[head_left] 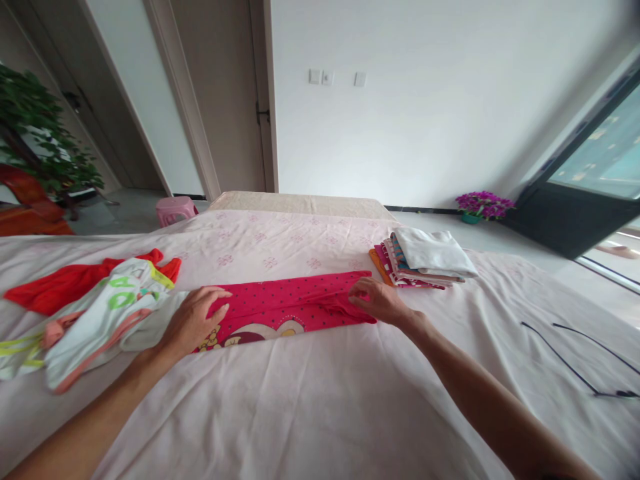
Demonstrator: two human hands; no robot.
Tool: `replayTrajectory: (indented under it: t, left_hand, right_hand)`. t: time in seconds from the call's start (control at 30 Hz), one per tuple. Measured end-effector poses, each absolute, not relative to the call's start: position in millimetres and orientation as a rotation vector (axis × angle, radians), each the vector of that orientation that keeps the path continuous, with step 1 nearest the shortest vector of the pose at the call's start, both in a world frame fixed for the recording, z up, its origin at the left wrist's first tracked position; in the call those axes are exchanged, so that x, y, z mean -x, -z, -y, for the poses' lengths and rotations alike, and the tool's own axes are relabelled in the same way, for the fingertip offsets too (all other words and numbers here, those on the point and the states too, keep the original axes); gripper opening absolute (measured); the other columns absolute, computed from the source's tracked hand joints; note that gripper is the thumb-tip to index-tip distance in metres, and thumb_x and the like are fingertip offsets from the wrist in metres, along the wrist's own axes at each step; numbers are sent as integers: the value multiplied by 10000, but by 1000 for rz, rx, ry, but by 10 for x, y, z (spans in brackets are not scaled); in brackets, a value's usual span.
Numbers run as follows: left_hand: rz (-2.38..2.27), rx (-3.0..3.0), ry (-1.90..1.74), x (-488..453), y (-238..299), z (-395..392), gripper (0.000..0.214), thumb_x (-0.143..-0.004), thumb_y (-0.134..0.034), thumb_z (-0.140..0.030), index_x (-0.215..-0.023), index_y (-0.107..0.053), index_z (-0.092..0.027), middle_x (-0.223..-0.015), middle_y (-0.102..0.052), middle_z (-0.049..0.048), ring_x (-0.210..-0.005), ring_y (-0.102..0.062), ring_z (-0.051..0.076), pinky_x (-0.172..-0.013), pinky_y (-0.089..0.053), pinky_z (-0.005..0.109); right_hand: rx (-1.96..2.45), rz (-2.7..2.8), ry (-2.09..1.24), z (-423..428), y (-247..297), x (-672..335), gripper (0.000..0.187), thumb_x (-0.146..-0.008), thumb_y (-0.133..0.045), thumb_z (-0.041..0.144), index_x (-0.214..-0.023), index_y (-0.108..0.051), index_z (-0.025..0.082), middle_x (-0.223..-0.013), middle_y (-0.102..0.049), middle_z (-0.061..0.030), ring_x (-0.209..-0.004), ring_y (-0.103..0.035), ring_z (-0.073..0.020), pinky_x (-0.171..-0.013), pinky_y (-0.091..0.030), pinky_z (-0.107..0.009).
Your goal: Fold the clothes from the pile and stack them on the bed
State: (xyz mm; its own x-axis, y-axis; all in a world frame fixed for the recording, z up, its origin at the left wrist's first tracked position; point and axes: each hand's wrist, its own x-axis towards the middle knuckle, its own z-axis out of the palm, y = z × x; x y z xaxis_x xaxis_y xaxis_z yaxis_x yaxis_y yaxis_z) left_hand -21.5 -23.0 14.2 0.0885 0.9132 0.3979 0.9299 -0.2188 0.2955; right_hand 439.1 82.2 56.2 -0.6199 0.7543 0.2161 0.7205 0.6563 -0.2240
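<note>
A pink dotted garment [290, 307] with a cartoon print lies folded into a long strip across the pale bedsheet [310, 413]. My left hand [193, 321] rests flat on its left end, fingers stretched out. On the strip's right end sits my right hand [377, 300], its fingers curled down and pressing the fabric edge.
A loose heap of clothes, white-green [107, 313] and red [60, 287], lies at the left. A stack of folded clothes [425, 260] sits right of the garment. A black cable [575, 363] trails at the right. Beyond the bed: pink stool [175, 209], purple flowers [483, 203], green plant [35, 127].
</note>
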Motion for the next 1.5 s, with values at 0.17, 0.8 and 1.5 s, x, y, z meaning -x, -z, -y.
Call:
replayTrajectory:
  t: [0.17, 0.8, 1.5]
  left_hand:
    - [1874, 2332, 512, 410, -240, 452, 309, -764, -569, -220, -1057, -667, -235, -1109, -670, 65, -1046, -600, 252, -959, -450, 393]
    - [1822, 2318, 526, 465, -161, 556, 277, -807, -432, -100, -908, -648, -242, -959, -684, 44, -953, -614, 228, -871, -457, 358]
    - [1879, 2326, 432, 498, -238, 558, 194, -885, -466, -246, -908, -658, -224, -935, -715, 39, -859, -625, 207, -816, -441, 326]
  right_hand:
    - [1014, 2723, -206, -616, -495, -4300, 237, -870, -618, 221, -1092, -698, 238, -997, -703, -52, -955, -622, -202, -799, -452, -280]
    - [1082, 2640, 36, -706, -543, -4419, 466, -778, -473, -6, -1054, -746, 254, -935, -627, -73, -909, -553, -194, -715, -433, -260]
    - [1213, 2644, -149, -575, -583, -4782, 391, -745, -520, 73, -975, -773, 262, -926, -702, -52, -888, -608, -215, -795, -467, -304]
